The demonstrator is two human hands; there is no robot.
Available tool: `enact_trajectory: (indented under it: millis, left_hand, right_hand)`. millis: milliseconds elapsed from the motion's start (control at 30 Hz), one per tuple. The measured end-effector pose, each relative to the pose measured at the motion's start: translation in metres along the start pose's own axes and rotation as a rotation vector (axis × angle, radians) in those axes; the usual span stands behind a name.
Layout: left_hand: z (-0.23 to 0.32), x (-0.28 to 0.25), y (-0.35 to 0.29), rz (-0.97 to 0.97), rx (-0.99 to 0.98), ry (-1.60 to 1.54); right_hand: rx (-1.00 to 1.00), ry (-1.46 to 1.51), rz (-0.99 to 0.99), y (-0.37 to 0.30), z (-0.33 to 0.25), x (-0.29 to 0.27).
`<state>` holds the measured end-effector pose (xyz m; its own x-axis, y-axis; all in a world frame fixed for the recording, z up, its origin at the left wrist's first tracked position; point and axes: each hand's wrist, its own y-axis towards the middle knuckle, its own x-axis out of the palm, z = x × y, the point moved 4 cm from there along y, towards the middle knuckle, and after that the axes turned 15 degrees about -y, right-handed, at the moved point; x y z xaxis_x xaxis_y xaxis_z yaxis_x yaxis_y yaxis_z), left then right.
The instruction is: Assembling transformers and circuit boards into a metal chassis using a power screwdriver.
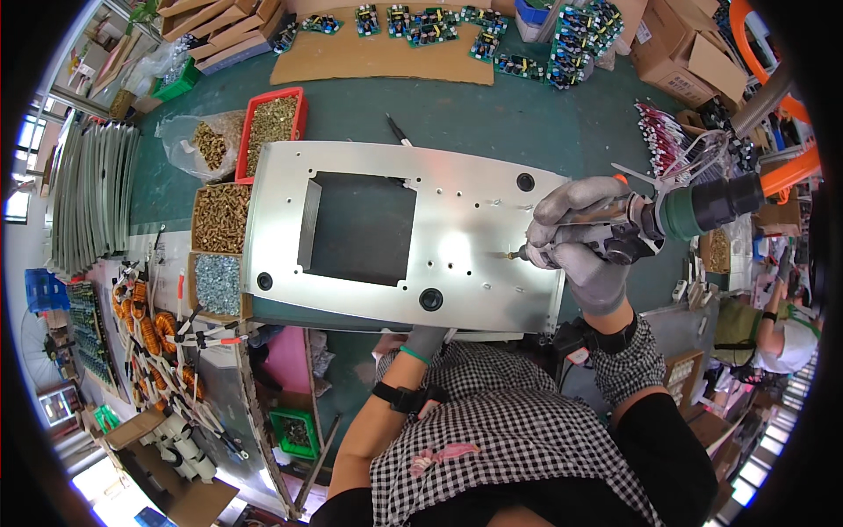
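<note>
Across the middle of a green desk we see a wide silver metal panel lying flat, with a large rectangular cutout left of its centre, small holes and black round grommets. Our two gloved hands are apart. Our right hand is wrapped around a power screwdriver above the panel's right end; its bit points left, and we cannot tell whether the tip touches the metal. Our left hand is at the panel's near edge, partly hidden beneath it, so we cannot tell whether it grips. Just left of the panel, we find a box of brass-coloured screws and, nearer, a box of silver hardware. Beyond the screws sits a red bin beside a clear plastic bag. At the far side, circuit boards line a cardboard sheet; to the far right lie red and white wires
</note>
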<state>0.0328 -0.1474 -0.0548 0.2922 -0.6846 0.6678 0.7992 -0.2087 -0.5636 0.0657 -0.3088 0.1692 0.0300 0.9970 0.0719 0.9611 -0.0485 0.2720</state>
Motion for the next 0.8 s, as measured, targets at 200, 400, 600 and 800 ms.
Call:
enact_trajectory:
  millis: [200,400,600,800]
  left_hand:
    - [-0.004,0.002,-0.001,-0.004,0.008,0.012]
    - [-0.008,0.005,-0.001,-0.009,0.022,0.024]
    - [-0.012,0.006,0.002,-0.015,0.034,0.045]
    - [-0.011,0.004,0.004,-0.017,0.042,0.065]
  right_hand:
    - [0.023,-0.038,0.014,0.000,0.000,0.001]
    - [-0.002,-0.059,0.007,-0.003,0.000,0.001]
    - [-0.002,0.033,0.005,-0.005,0.003,-0.001]
    - [-0.004,0.046,0.002,-0.007,0.006,-0.005]
